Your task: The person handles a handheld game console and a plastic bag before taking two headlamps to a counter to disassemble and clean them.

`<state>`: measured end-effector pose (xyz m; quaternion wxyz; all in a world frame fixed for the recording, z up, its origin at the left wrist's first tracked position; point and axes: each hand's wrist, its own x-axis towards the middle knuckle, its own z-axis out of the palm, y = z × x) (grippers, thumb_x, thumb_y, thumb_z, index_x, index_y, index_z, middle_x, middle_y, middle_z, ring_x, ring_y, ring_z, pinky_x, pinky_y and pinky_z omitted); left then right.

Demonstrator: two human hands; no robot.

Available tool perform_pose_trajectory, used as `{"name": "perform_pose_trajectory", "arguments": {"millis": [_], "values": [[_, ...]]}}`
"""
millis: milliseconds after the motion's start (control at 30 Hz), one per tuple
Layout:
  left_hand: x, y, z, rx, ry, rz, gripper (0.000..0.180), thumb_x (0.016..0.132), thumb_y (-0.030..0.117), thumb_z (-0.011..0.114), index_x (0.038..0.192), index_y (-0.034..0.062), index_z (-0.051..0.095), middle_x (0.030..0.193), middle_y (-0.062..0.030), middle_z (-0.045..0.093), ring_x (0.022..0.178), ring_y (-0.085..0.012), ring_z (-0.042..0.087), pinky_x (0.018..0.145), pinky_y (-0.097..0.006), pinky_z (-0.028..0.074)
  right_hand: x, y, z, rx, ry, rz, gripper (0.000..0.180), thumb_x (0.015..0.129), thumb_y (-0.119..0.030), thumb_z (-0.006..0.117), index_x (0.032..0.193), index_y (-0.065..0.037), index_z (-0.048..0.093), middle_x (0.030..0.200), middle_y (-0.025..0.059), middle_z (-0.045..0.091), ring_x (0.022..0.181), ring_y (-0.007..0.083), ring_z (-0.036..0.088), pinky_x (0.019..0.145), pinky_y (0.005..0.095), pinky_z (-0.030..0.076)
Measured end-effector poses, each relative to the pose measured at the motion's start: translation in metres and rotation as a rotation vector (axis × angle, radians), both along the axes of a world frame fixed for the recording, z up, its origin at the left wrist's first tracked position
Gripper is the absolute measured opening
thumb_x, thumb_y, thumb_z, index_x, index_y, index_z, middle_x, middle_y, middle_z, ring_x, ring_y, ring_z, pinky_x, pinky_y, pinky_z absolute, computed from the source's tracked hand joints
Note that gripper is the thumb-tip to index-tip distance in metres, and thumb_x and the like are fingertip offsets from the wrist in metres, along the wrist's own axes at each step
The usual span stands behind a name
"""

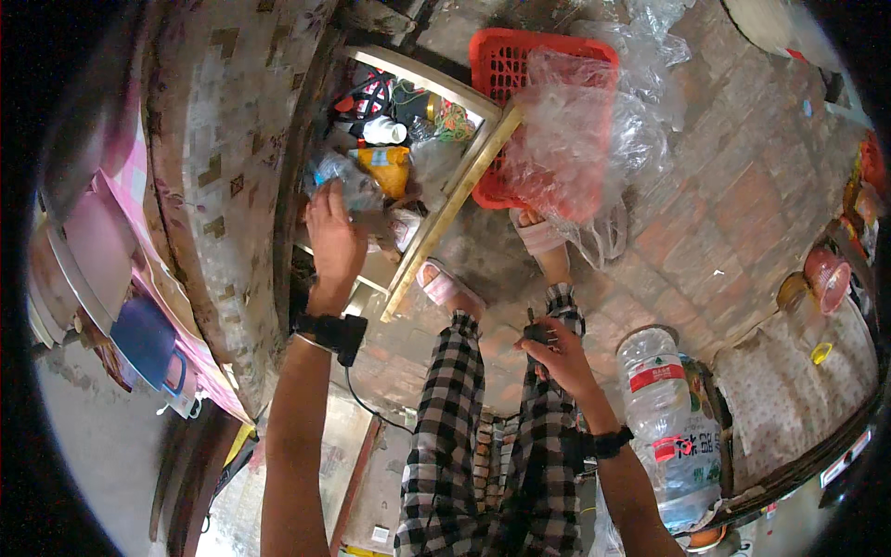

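Note:
My left hand [336,239] reaches into a pulled-out wooden drawer [452,193], its fingers stretched over the near left part of the contents. Under the fingertips lies a crumpled clear plastic bag [353,184] with a bit of blue. Beside it in the drawer are an orange-yellow packet [385,165], a white cylindrical piece [384,131] and a tangle of coloured cord [453,122]. Over my knee, my right hand [560,353] is closed on a small black object [535,332]; a thin part sticks up from it, and its kind is unclear.
A red plastic basket [483,70] with clear plastic bags [566,121] stands on the brick floor [724,232], right of the drawer. Large clear plastic bottles [654,371] stand at my right. A patterned cloth [218,186] covers furniture at the left; a cable hangs from my left wrist.

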<state>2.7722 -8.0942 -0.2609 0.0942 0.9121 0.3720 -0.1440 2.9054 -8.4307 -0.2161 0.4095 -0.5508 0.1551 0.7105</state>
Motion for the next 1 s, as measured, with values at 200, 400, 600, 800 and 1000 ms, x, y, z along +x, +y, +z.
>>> {"name": "perform_pose_trajectory", "arguments": {"millis": [200, 400, 600, 800, 1000], "values": [[0.074, -0.002, -0.017, -0.155, -0.073, -0.214, 0.041, 0.071, 0.02, 0.057, 0.11, 0.0096, 0.051, 0.12, -0.0099, 0.047, 0.112, -0.0303, 0.043, 0.097, -0.046, 0.028, -0.002, -0.001, 0.003, -0.02, -0.014, -0.001, 0.037, 0.082, -0.018, 0.06, 0.11, -0.002, 0.044, 0.083, 0.0046, 0.063, 0.055, 0.0048, 0.05, 0.04, 0.0203, 0.039], [0.045, 0.04, -0.068, -0.211, 0.334, -0.467, 0.031, 0.075, 0.032, 0.054, 0.103, 0.0187, 0.057, 0.108, -0.0065, 0.052, 0.104, -0.0281, 0.049, 0.086, -0.042, 0.039, -0.006, -0.005, -0.005, 0.003, -0.055, -0.037, 0.038, 0.081, -0.02, 0.06, 0.11, -0.001, 0.044, 0.085, 0.0063, 0.063, 0.06, 0.0064, 0.053, 0.042, 0.0206, 0.039], [0.037, 0.022, -0.027, -0.063, 0.446, -0.808, 0.017, 0.08, 0.019, 0.05, 0.089, 0.0086, 0.061, 0.097, -0.0089, 0.055, 0.099, -0.0271, 0.05, 0.08, -0.037, 0.046, 0.019, -0.004, 0.002, -0.06, 0.013, -0.031, 0.04, 0.08, -0.021, 0.061, 0.111, -0.001, 0.045, 0.087, 0.0075, 0.063, 0.068, 0.0087, 0.055, 0.053, 0.0211, 0.043], [-0.006, 0.032, -0.002, -0.4, 0.082, -0.213, 0.019, 0.08, 0.018, 0.053, 0.092, 0.0044, 0.058, 0.097, -0.012, 0.055, 0.093, -0.0279, 0.052, 0.076, -0.038, 0.045, 0.014, -0.003, -0.003, -0.026, -0.026, -0.059, 0.04, 0.08, -0.019, 0.061, 0.111, -0.001, 0.044, 0.086, 0.0079, 0.063, 0.065, 0.008, 0.053, 0.055, 0.0221, 0.043], [-0.001, 0.044, 0.022, -0.884, 0.22, -0.043, 0.038, 0.073, 0.012, 0.063, 0.107, 0.0056, 0.049, 0.102, -0.0115, 0.054, 0.097, -0.0254, 0.05, 0.079, -0.034, 0.043, 0.014, -0.006, -0.003, -0.032, -0.048, -0.088, 0.039, 0.081, -0.019, 0.061, 0.111, -0.001, 0.044, 0.086, 0.0085, 0.063, 0.068, 0.01, 0.054, 0.057, 0.0233, 0.043]]}}
